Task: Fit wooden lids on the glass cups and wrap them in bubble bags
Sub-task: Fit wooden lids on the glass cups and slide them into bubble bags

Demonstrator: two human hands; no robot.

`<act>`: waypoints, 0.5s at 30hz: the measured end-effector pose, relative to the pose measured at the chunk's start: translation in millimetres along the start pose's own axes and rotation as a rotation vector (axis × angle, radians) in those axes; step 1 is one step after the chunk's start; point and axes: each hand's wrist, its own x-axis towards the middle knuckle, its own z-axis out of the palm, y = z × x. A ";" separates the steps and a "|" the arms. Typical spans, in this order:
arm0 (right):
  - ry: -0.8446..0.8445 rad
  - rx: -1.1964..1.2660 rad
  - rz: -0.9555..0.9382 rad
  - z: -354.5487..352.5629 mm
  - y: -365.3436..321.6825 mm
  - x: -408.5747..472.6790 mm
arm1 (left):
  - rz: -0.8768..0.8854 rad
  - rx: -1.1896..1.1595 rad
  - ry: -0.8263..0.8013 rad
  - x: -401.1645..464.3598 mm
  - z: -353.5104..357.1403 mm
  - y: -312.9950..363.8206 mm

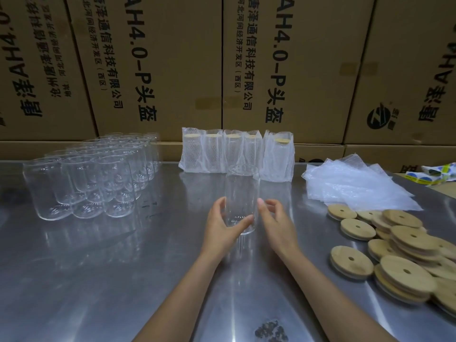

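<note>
One clear glass cup [242, 191] stands upright in the middle of the steel table [123, 280], with no lid on it. My left hand [223, 227] grips its lower part, thumb across the front. My right hand [275, 218] hovers just right of the cup with fingers loosely curved, holding nothing. A pile of round wooden lids [404, 253] with centre holes lies to the right. Loose bubble bags [355, 186] are heaped behind the lids. Several cups with lids, wrapped in bubble bags [234, 151], stand in a row at the back.
Several bare glass cups [93, 176] stand grouped at the left. Large cardboard boxes [222, 65] form a wall behind the table. A colourful printed packet [439, 171] lies at the far right edge.
</note>
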 end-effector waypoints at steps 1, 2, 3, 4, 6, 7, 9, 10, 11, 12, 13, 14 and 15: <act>0.057 -0.080 -0.027 -4.4 -0.9 -0.5 | -0.006 -0.014 0.008 0.0 -0.4 0.3; 0.127 -0.198 -0.058 -9.4 -2.3 -1.2 | -0.014 -0.032 0.018 -0.3 -0.9 0.8; 0.202 -0.352 -0.087 -15.0 -4.3 -2.5 | -0.020 -0.049 0.026 -0.5 -1.5 1.1; 0.266 -0.515 -0.104 -20.2 -6.2 -3.8 | -0.024 -0.061 0.031 -0.7 -2.3 0.9; 0.285 -0.758 -0.035 -29.7 -8.3 -5.3 | -0.024 -0.054 0.022 -1.6 -3.4 0.0; 0.239 -0.827 0.045 -34.1 -8.6 -6.1 | -0.022 -0.045 0.012 -2.3 -3.6 -0.1; 0.097 -0.908 0.232 -40.5 -7.7 -8.8 | -0.021 -0.034 0.004 -3.6 -3.8 0.0; 0.024 -0.921 0.309 -41.7 -6.6 -10.2 | -0.021 -0.029 0.005 -4.2 -3.8 0.3; -0.032 -0.920 0.357 -41.5 -5.4 -11.3 | -0.020 -0.024 0.007 -4.9 -3.7 0.7; -0.067 -0.919 0.371 -39.7 -4.8 -12.3 | -0.019 -0.020 0.009 -5.6 -3.5 1.3; -0.084 -0.922 0.357 -37.1 -4.9 -13.5 | -0.018 -0.014 0.010 -6.2 -3.5 1.9; -0.085 -0.930 0.323 -33.5 -5.3 -14.6 | -0.018 -0.008 0.008 -6.9 -3.5 2.3; -0.077 -0.939 0.267 -30.0 -5.4 -15.6 | -0.015 -0.002 0.006 -7.7 -3.5 2.8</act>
